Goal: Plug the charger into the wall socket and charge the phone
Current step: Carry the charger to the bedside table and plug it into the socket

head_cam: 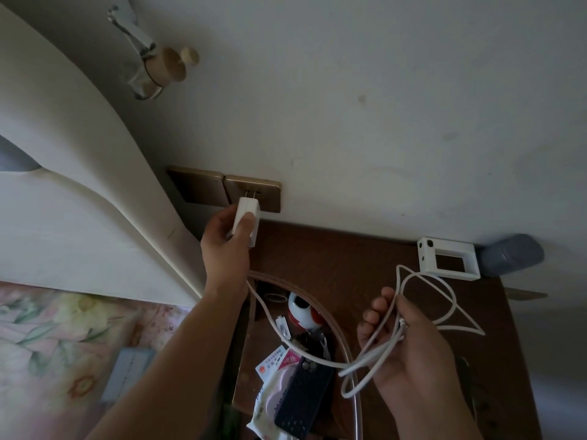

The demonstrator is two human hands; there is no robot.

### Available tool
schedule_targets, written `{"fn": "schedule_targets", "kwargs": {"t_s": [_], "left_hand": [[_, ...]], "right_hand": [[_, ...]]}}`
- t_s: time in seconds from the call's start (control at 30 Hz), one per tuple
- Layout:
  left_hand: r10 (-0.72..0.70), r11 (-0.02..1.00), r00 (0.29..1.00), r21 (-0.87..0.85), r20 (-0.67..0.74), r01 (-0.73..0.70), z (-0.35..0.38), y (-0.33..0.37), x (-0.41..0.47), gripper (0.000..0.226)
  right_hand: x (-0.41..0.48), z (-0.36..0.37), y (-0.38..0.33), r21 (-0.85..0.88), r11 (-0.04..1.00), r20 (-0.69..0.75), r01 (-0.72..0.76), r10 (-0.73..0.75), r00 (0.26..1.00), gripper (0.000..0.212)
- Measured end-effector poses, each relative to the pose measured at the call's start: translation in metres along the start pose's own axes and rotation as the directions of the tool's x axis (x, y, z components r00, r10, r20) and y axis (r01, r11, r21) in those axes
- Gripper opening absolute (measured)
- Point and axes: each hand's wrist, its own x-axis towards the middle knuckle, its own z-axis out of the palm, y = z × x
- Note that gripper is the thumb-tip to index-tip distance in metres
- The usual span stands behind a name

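Observation:
My left hand grips a white charger block and holds it up against the gold wall socket plate. Its two prongs point at the socket's slots and look only partly in. A white cable runs from the charger down to my right hand, which holds the bundled loops. More loops hang out to the right of that hand. A dark phone in a patterned case lies on the brown bedside table, below the cable.
A gold switch plate sits left of the socket. A padded headboard and floral bedding fill the left. On the table lie a white framed device, a grey object, a red-and-white toy and paper packets.

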Motion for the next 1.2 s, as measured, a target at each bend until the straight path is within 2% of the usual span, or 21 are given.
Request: {"fn": "schedule_targets", "kwargs": {"t_s": [0.23, 0.43, 0.8, 0.9, 1.2], "left_hand": [[0.031, 0.999, 0.999, 0.041, -0.012, -0.030, 0.001, 0.003, 0.000, 0.018], [0.098, 0.992, 0.995, 0.082, 0.004, -0.098, 0.000, 0.002, 0.000, 0.029], [0.114, 0.985, 0.993, 0.129, 0.039, -0.118, 0.000, 0.000, 0.008, 0.028], [0.118, 0.983, 0.993, 0.141, 0.021, -0.120, 0.002, 0.000, 0.010, 0.032], [0.106, 0.990, 0.994, 0.092, -0.034, -0.103, 0.009, -0.001, 0.010, 0.025]], "right_hand": [[0.001, 0.003, 0.003, -0.017, 1.000, -0.003, -0.007, 0.007, 1.000, 0.017], [0.002, 0.003, 0.005, -0.027, 1.000, -0.010, -0.006, 0.006, 1.000, 0.019], [0.005, 0.005, 0.010, -0.035, 0.999, -0.015, -0.025, 0.024, 1.000, 0.019], [0.006, 0.004, 0.010, -0.031, 0.999, -0.010, -0.024, 0.024, 1.000, 0.020], [0.010, 0.002, 0.008, -0.029, 0.999, -0.027, -0.015, 0.014, 1.000, 0.018]]}}
